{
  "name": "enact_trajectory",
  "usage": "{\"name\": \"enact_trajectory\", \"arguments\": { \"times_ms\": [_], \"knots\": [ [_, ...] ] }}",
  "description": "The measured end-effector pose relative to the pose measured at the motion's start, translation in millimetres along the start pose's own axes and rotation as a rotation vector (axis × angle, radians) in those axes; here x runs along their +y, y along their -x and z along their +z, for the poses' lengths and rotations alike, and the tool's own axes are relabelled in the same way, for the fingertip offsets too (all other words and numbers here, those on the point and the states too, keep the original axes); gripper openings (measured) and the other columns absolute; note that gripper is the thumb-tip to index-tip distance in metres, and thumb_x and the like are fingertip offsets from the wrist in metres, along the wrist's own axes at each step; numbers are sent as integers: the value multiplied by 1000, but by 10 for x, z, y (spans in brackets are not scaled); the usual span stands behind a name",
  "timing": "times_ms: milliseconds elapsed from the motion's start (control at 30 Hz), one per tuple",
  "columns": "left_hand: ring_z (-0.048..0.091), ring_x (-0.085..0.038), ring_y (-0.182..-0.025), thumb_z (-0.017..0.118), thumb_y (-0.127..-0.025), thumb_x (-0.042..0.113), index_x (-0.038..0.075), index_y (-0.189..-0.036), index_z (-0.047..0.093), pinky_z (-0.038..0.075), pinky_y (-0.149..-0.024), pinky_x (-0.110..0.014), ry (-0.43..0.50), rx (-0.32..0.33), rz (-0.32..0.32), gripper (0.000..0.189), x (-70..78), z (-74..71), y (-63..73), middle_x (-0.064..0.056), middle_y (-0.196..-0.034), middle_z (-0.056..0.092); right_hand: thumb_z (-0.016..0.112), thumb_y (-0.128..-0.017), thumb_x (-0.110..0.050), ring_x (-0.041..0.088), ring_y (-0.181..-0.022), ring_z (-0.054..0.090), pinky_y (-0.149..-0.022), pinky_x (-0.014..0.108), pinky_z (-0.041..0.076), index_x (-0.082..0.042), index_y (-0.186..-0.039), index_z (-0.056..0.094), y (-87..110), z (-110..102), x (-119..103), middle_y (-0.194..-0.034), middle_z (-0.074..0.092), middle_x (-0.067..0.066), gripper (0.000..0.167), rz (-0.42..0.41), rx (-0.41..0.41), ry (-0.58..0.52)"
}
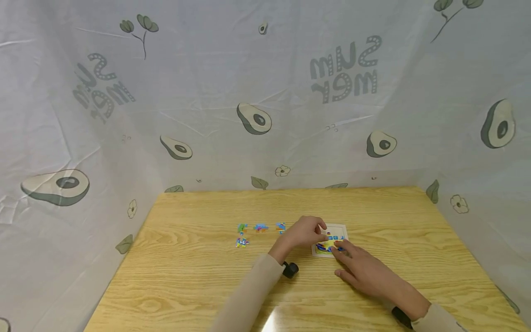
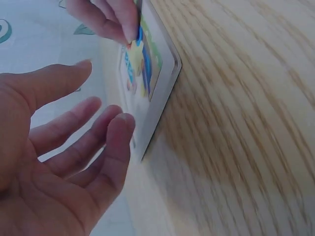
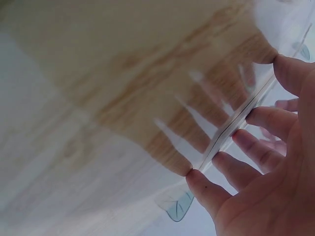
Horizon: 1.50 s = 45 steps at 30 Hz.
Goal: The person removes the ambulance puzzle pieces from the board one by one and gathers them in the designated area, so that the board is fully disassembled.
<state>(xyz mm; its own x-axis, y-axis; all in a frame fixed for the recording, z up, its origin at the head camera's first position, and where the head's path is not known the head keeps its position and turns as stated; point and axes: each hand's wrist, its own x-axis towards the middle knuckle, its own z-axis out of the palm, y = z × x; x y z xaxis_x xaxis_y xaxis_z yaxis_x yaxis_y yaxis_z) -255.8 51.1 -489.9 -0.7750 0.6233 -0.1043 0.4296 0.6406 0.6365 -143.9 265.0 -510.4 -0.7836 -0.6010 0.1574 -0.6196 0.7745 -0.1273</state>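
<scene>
A jigsaw puzzle board (image 1: 340,227) with a pale frame lies on the table, a colourful picture partly put together inside it. My left hand (image 1: 304,232) hovers at the board's left side, fingers loosely curved, thumb apart and nothing between them. Over the lower right of the picture is my right hand (image 1: 365,271), its fingers spread. In the left wrist view, the right hand's fingertips (image 2: 129,38) meet the puzzle's surface. The right wrist view shows the right hand's slightly bent fingers against the glossy tabletop (image 3: 123,98), which mirrors them.
Several loose jigsaw pieces (image 1: 261,228) lie on the wooden table (image 1: 186,272) left of the board. Black straps circle both wrists. A pale curtain (image 1: 207,92) printed with avocados hangs behind the table and along its sides.
</scene>
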Motion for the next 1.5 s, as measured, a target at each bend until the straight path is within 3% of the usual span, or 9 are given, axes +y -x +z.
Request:
{"name": "enact_trajectory", "arguments": {
  "times_ms": [200, 400, 500, 633, 967, 1233, 1500],
  "knots": [
    [60, -5, -80, 76, -98, 27, 10, -123, 75, 50, -74, -18, -88, -3, -7, 30, 22, 114, -114, 2, -99, 74, 66, -104, -37, 36, -125, 66, -98, 52, 57, -4, -145, 62, 5, 4, -1, -148, 56, 18, 53, -18, -6, 12],
    [61, -3, -89, 81, -94, 30, 15, -121, 75, 52, -81, -19, -93, -1, -28, 31, 15, 186, -197, 5, -107, 73, 68, -103, -35, 37, -126, 66, -99, 52, 57, -2, -144, 63, 11, -6, -1, -147, 57, 18, 52, -23, 20, 30],
    [56, -4, -82, 82, -94, 28, 15, -119, 76, 49, -75, -18, -95, 5, -35, 29, -8, 196, -210, 6, -100, 70, 68, -103, -35, 39, -128, 65, -99, 54, 56, -2, -144, 63, -3, -3, -8, -146, 58, 19, 53, -29, 16, 26],
    [51, -5, -75, 83, -93, 25, 14, -115, 77, 45, -69, -18, -70, 2, -55, 26, -28, 174, -202, 9, -89, 63, 66, -104, -36, 41, -131, 62, -102, 55, 55, -2, -145, 62, -27, -6, -17, -147, 58, 19, 53, -23, -6, 17],
    [54, -5, -81, 84, -91, 27, 15, -113, 75, 48, -73, -20, -21, -25, -74, 27, -17, 160, -211, 7, -96, 64, 65, -105, -36, 42, -133, 61, -103, 56, 54, -2, -145, 62, -26, 4, -9, -147, 57, 19, 53, 1, -20, 15],
    [55, -5, -80, 85, -91, 26, 14, -115, 75, 49, -73, -20, 3, -10, -88, 29, -31, 179, -214, 6, -95, 64, 65, -105, -37, 42, -133, 61, -103, 57, 54, -3, -145, 62, -28, 26, 4, -147, 58, 19, 53, 2, -19, 24],
    [51, -5, -73, 86, -90, 21, 12, -110, 77, 46, -68, -19, 73, 16, -91, 24, -40, 202, -209, 9, -85, 59, 64, -105, -37, 42, -135, 59, -105, 57, 53, -3, -145, 62, -29, 9, -10, -147, 58, 18, 52, 19, -33, 10]
  ]
}}
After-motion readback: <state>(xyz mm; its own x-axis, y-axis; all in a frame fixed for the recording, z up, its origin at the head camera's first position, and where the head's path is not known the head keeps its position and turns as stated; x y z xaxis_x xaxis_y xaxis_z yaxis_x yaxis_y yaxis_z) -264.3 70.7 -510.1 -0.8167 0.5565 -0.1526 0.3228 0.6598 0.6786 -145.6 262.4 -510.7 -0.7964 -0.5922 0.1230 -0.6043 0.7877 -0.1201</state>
